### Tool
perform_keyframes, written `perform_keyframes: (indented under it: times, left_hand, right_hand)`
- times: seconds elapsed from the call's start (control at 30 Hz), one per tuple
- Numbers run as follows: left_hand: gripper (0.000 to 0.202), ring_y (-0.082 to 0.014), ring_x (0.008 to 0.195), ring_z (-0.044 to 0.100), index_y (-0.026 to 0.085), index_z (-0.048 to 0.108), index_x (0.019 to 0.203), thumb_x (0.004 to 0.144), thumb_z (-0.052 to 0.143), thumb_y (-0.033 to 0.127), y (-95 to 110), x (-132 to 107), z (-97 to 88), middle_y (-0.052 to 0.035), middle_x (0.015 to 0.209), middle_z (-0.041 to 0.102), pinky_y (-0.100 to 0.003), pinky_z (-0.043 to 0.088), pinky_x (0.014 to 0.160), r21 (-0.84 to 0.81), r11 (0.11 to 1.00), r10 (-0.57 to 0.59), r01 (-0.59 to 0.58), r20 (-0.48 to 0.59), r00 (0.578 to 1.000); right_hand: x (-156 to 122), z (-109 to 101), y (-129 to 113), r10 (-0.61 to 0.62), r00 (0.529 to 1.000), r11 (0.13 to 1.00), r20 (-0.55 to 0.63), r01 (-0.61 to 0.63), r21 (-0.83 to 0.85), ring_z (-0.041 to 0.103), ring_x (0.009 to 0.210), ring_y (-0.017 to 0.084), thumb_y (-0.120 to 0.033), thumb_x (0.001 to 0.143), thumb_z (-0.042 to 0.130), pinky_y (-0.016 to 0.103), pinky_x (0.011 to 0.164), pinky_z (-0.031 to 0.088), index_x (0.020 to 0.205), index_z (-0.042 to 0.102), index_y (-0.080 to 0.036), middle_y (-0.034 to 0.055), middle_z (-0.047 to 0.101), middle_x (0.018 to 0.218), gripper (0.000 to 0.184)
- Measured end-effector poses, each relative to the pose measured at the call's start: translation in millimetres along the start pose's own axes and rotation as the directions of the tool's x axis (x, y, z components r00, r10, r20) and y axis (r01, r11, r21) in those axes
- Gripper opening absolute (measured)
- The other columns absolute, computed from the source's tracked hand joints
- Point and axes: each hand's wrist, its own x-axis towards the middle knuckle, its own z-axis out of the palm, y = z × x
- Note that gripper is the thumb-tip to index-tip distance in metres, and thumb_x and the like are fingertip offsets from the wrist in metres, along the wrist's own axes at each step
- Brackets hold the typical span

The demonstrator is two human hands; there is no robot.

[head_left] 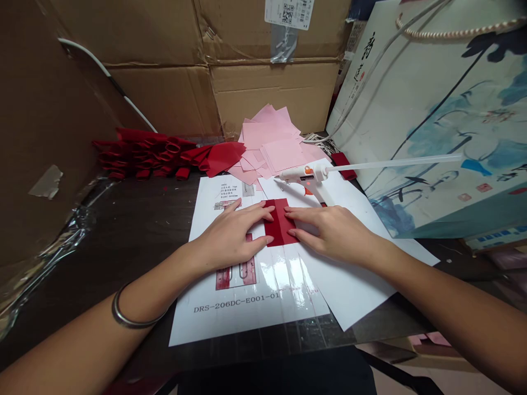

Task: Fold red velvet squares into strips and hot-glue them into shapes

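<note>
A small dark red piece of fabric (280, 224), with a fold line down its middle, lies flat on a printed sheet (247, 307). My left hand (230, 233) rests its fingertips and thumb on the fabric's left edge, thumb apart from the fingers. From the other side, my right hand (329, 227) touches the right edge with outstretched fingers and thumb. Neither hand grips the fabric. Just beyond my right hand stands a white glue gun (307, 178) with orange parts and a long clear glue stick (395, 163) sticking out of its back.
Rolled red fabric pieces (152, 156) are heaped at the back left. Pink squares (274, 137) are piled beside them, near several small metal parts (323, 144). Cardboard boxes (272, 93) wall the back. A painted bag (444, 120) stands at right. A blank sheet (362, 285) lies under my right arm.
</note>
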Motion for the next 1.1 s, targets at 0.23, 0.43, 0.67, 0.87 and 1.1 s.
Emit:
perform_keyframes:
  times: [0.23, 0.43, 0.67, 0.87, 1.1]
  left_hand:
    - [0.034, -0.0240, 0.116, 0.060, 0.027, 0.057, 0.123, 0.090, 0.057, 0.037, -1.7, -0.1, 0.9, -0.0026, 0.137, 0.059, -0.057, 0.018, 0.118, -0.021, 1.000, 0.010, -0.010, -0.007, 1.000]
    - [0.034, -0.0247, 0.118, 0.059, 0.027, 0.056, 0.123, 0.091, 0.056, 0.039, -1.8, -0.5, 0.9, -0.0029, 0.139, 0.057, -0.056, 0.018, 0.118, -0.006, 1.000, -0.005, 0.005, 0.008, 1.000]
    - [0.037, -0.0255, 0.113, 0.060, 0.028, 0.055, 0.126, 0.091, 0.055, 0.038, -0.8, 0.2, -1.7, -0.0018, 0.135, 0.060, -0.057, 0.019, 0.117, -0.008, 1.000, 0.018, -0.018, 0.015, 1.000]
    - [0.036, -0.0267, 0.111, 0.058, 0.028, 0.057, 0.123, 0.090, 0.057, 0.040, -2.0, 0.6, -3.6, -0.0013, 0.129, 0.063, -0.056, 0.024, 0.115, -0.002, 1.000, 0.025, -0.025, 0.030, 0.999]
    - [0.044, -0.0289, 0.120, 0.052, 0.026, 0.054, 0.130, 0.090, 0.057, 0.045, -2.5, 0.2, -5.8, -0.0030, 0.137, 0.058, -0.053, 0.029, 0.114, 0.014, 1.000, -0.014, 0.013, 0.062, 0.998]
  right_hand:
    - [0.6, 0.8, -0.5, 0.034, 0.991, 0.998, -0.131, -0.026, 0.065, 0.071, 0.093, 0.024, -0.026, 0.093, 0.047, 0.041, 0.078, 0.055, 0.122, 0.065, -0.025, 0.0040, 0.072, 0.117, 0.034]
    - [0.9, 1.7, -1.9, 0.011, 0.950, 0.994, -0.313, 0.024, 0.106, 0.070, 0.101, 0.023, -0.015, 0.090, 0.047, 0.038, 0.084, 0.055, 0.117, 0.068, -0.020, 0.0044, 0.072, 0.118, 0.034]
    - [-0.1, 4.6, 1.8, 0.044, 0.976, 0.990, -0.211, -0.015, 0.139, 0.070, 0.103, 0.023, -0.004, 0.083, 0.043, 0.040, 0.087, 0.055, 0.119, 0.068, -0.022, 0.0024, 0.070, 0.121, 0.047]
    - [-0.3, 4.3, -6.0, -0.232, 0.969, 0.948, -0.081, 0.244, 0.206, 0.069, 0.103, 0.018, 0.001, 0.076, 0.043, 0.033, 0.090, 0.053, 0.117, 0.069, -0.022, 0.0002, 0.071, 0.121, 0.054]
    - [5.5, 6.5, -15.6, -0.261, 0.965, 0.960, 0.009, 0.259, 0.103, 0.069, 0.091, 0.019, -0.008, 0.088, 0.043, 0.029, 0.065, 0.047, 0.121, 0.065, -0.021, 0.0027, 0.070, 0.122, 0.042]
